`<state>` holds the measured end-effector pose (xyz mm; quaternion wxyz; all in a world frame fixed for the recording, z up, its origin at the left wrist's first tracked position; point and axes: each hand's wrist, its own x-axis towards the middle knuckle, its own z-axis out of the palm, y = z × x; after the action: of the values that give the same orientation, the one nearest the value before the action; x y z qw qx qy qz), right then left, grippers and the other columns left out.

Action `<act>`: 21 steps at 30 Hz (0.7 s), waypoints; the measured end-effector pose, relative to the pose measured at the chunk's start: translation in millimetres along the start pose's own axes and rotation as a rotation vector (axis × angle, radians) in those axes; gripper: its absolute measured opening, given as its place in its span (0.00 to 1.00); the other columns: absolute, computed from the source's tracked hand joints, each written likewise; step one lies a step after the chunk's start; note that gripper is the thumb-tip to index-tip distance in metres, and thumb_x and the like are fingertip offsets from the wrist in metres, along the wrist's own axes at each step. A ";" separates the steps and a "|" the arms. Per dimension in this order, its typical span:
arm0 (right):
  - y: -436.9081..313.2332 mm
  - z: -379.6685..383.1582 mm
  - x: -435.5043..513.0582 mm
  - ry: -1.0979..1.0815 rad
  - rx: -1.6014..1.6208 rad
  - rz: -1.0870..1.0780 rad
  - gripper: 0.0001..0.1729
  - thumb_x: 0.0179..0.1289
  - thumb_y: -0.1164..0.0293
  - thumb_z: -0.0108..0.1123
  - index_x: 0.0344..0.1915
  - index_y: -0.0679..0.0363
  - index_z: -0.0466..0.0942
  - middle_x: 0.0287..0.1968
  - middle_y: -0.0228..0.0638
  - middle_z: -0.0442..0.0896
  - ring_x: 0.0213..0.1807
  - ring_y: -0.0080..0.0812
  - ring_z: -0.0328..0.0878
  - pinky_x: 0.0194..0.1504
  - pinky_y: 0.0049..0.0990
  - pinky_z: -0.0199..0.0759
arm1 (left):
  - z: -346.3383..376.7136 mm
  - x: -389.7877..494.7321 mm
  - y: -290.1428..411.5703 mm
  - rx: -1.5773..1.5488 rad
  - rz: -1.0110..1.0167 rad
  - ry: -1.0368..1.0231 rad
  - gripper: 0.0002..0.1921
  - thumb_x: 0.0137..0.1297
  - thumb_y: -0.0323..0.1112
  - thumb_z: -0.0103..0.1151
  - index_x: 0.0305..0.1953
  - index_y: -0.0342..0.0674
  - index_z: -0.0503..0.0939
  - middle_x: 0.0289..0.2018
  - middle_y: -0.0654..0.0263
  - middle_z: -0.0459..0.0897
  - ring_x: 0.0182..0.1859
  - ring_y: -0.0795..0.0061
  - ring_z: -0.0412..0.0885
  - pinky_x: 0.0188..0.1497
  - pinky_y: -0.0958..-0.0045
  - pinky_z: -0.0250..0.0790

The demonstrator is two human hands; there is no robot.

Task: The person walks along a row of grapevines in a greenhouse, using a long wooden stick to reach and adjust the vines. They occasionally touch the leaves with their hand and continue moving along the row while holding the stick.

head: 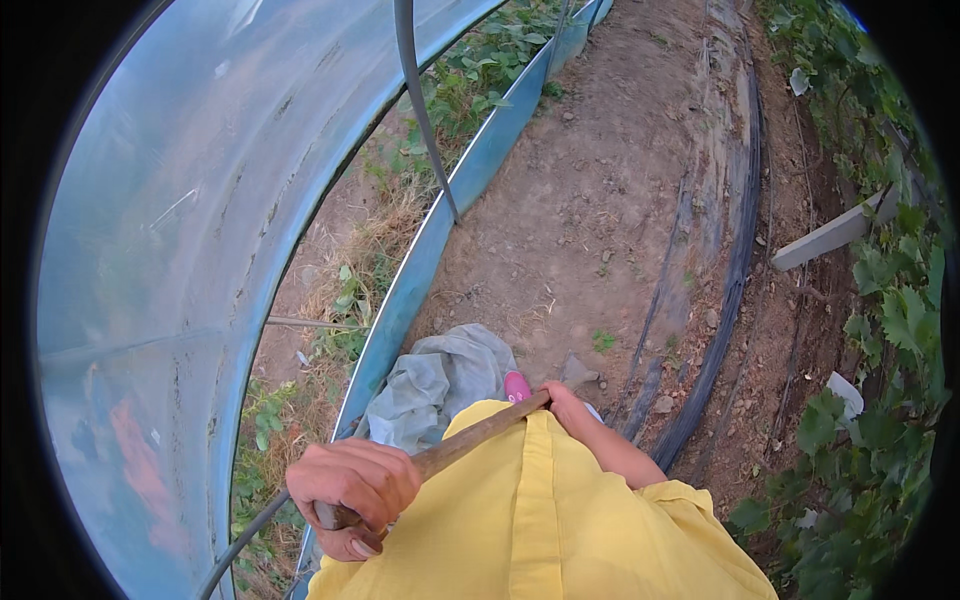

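A wooden tool handle [480,435] runs slantwise across the front of my yellow shirt [540,517]. My left hand [356,495] is wrapped around its near end, and the butt shows below the fingers. Farther along the shaft, my right hand [564,407] grips it near a pink shoe [517,386]. Just beyond the right hand, a small grey pointed piece [576,371] rests on the soil in line with the handle. Whether it is the tool's head I cannot tell. Crumpled translucent plastic sheeting [442,379] lies on the ground beside the shoe.
Bluish greenhouse film [150,300] curves up on the left, with a low blue plastic strip [405,300] along its base. A metal hoop pipe [424,112] crosses there. Black plastic film [739,277], a pale post [832,232] and grapevines [900,322] line the right of the dirt path [570,210].
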<state>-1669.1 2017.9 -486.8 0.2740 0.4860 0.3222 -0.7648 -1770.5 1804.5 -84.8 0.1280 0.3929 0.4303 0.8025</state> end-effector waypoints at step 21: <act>-262.3 0.5 112.5 0.463 -0.187 -0.355 0.08 0.50 0.76 0.54 0.32 0.66 0.69 0.27 0.37 0.73 0.24 0.32 0.72 0.22 0.37 0.70 | 40.2 -12.5 -171.4 1.280 -0.603 0.232 0.15 0.58 0.29 0.53 0.46 0.30 0.71 0.30 0.53 0.79 0.33 0.57 0.80 0.40 0.65 0.72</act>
<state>-1903.9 2174.1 -530.7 0.0988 0.5563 0.5249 -0.6366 -1755.2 1923.7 -214.1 0.0419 0.1672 0.9173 0.3589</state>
